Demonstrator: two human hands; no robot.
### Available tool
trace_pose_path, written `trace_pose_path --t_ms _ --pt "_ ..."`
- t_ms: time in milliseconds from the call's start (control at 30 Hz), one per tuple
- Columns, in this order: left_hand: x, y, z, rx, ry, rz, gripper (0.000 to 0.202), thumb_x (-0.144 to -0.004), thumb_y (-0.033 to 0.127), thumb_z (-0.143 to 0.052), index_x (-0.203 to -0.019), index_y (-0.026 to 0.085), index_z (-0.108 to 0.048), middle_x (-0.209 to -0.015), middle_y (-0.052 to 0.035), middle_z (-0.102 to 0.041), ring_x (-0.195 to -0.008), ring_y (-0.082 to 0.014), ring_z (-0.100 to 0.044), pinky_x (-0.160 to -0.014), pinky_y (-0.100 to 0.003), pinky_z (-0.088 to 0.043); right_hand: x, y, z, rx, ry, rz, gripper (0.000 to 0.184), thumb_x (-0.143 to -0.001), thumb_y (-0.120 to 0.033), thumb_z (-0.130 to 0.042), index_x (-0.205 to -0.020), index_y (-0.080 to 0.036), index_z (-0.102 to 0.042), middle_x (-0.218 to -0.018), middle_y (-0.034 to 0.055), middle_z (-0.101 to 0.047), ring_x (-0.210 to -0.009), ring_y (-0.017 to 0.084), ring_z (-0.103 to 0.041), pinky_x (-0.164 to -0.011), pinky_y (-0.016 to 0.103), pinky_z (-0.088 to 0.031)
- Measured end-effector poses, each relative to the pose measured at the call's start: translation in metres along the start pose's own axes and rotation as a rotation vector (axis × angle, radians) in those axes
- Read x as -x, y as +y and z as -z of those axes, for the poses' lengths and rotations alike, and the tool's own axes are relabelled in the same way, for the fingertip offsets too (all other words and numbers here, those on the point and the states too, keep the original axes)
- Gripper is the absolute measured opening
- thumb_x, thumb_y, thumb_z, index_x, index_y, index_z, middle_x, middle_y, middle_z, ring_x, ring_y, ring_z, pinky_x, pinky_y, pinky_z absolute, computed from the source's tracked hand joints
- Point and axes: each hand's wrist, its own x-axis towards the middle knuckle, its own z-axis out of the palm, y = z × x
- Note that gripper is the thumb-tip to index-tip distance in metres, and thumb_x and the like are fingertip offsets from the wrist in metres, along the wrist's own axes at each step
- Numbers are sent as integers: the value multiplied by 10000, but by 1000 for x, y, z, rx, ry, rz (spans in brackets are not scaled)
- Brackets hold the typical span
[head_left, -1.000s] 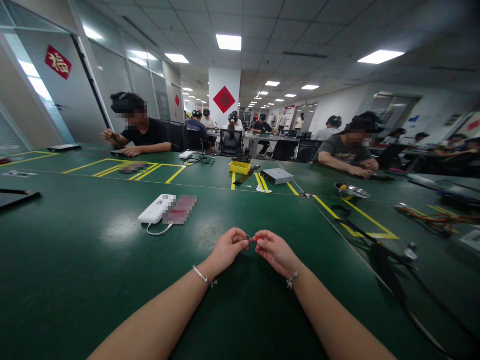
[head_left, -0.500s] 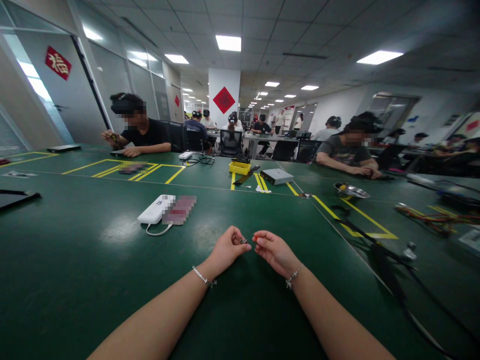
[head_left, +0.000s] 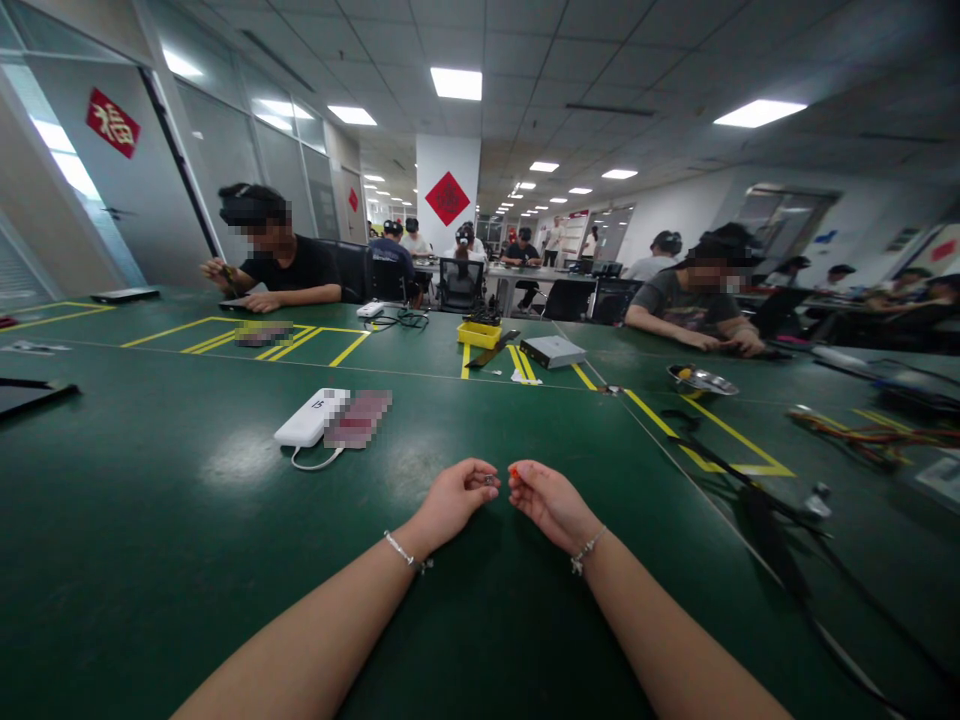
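Observation:
My left hand point(head_left: 460, 500) is closed in a pinch on a small metallic piece point(head_left: 489, 481), mostly covered by the fingers. Facing it across a narrow gap, my right hand point(head_left: 551, 505) pinches a small orange piece point(head_left: 515, 473) between thumb and fingertips. Both pieces are too small to name. The hands are just above the green table point(head_left: 465, 620) or resting on it; I cannot tell which. Beyond my left hand lies a white power bank point(head_left: 312, 417) with a short white cable point(head_left: 319, 466), beside a blurred-out flat object point(head_left: 358, 419).
A yellow bin point(head_left: 480, 334) and a grey box point(head_left: 553, 351) stand farther back. To the right are a metal dish point(head_left: 702, 381), black straps point(head_left: 739, 475) and bundled wires point(head_left: 855, 430). Two people, one at left point(head_left: 281, 265) and one at right point(head_left: 694, 305), sit across the table.
The fingers of my left hand have shifted slightly around the metallic piece. My right fingers have curled a little more around the orange piece. The gap between the hands stays small.

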Motion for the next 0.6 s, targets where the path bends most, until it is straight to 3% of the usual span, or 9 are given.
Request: trace_pose_path --t_ms 233,600 --pt "1 3 0 56 -8 -4 281 -721 57 -483 -985 144 -525 -972 -73 -630 -870 -127 -585 -829 -302 -437 1 0 1 -6 -6 -3 212 -579 -174 -701 -761 -168 -593 -745 -3 -607 -578 65 -511 -643 256 -411" --pt "0 4 -2 67 54 22 244 -681 85 -553 -914 145 -509 -842 -51 -639 -786 -127 -591 -743 -280 -452 0 -1 -1 -5 -1 -5 189 -645 -303 -658 -750 -159 -596 -661 1 -581 -567 79 -508 -625 262 -410"
